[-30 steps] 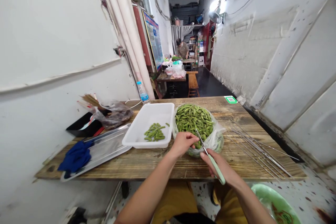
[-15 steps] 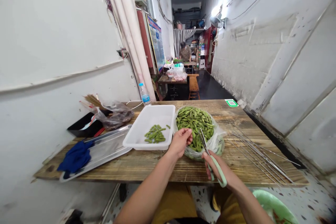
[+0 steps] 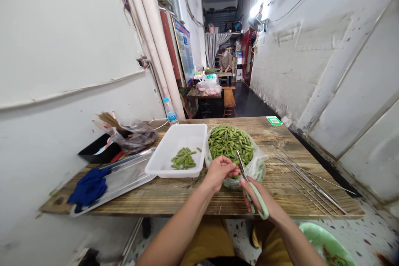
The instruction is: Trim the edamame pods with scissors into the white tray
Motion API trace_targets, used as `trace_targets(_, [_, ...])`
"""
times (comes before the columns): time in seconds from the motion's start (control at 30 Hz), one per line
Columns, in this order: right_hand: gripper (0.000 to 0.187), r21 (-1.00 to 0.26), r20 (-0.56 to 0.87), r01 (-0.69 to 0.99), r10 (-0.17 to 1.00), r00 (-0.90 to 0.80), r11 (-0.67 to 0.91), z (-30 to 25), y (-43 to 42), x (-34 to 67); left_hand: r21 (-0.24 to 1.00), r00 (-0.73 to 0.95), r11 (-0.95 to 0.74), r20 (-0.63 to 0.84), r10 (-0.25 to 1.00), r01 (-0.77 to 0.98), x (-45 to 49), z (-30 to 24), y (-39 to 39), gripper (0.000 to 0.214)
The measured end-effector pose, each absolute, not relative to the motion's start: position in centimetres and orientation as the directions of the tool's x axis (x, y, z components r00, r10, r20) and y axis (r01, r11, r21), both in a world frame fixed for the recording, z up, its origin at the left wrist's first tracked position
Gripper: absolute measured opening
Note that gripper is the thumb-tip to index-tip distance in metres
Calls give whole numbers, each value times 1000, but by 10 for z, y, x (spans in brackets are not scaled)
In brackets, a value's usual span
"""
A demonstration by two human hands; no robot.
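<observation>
My left hand (image 3: 218, 172) is closed in a pinch over the near side of a plastic bag full of green edamame pods (image 3: 229, 143). An edamame pod seems to be in its fingertips, mostly hidden by them. In my right hand (image 3: 265, 196) is a pair of scissors with pale green handles (image 3: 261, 204). The blades point up and away, nearly together, right beside the left fingertips. Left of the bag, a white plastic tub (image 3: 165, 173) holds a small heap of pods (image 3: 183, 158).
Metal skewers (image 3: 307, 183) lie on the wooden table (image 3: 183, 197) at right. On the left are a metal tray (image 3: 124, 178), blue cloth (image 3: 89, 186), black box (image 3: 99, 149) and water bottle (image 3: 170, 112). A green bin (image 3: 324, 237) stands below right. Another person (image 3: 225, 61) works far back.
My left hand has moved right and slightly toward me, up to the scissors. The scissor blades have drawn closer together. The person at the back has straightened up.
</observation>
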State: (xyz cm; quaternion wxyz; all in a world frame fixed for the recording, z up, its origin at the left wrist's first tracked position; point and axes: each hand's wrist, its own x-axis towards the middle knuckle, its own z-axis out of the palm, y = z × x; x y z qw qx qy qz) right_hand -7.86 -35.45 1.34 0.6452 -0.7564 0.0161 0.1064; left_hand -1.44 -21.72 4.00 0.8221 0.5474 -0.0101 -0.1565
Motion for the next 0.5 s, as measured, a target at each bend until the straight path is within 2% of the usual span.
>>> trace_targets(0.13, [55,-967,-169,-146,97,981,-209,10,-354,-78,926,948,290,-162,-272,242,-16,38,-221,29])
trace_targets(0.23, [52,-956,-203,-178,87,975,-232,4,-357,-76,968,961,165,-147,-236,189,-10,37,-214,20])
trace_targets(0.27, [51,-956,-206,-183,82,975,-231,3,-358,-76,990,980,83,-99,-175,115,-5,37,-207,16])
trace_targets(0.33, [50,-957,-196,-175,68,978,-233,0,-361,-76,978,994,-183,103,26,-96,5,40,-187,13])
trace_targets(0.37, [51,-956,-191,-171,63,980,-237,0,-363,-76,915,962,-362,240,132,-179,10,42,-176,15])
trace_targets(0.43, [52,-954,-190,-171,57,980,-246,2,-365,-76,708,839,-678,480,255,-199,18,48,-157,21])
trace_targets(0.5, [53,-954,-197,-179,51,979,-239,5,-365,-76,529,780,-835,582,229,-149,21,52,-149,22])
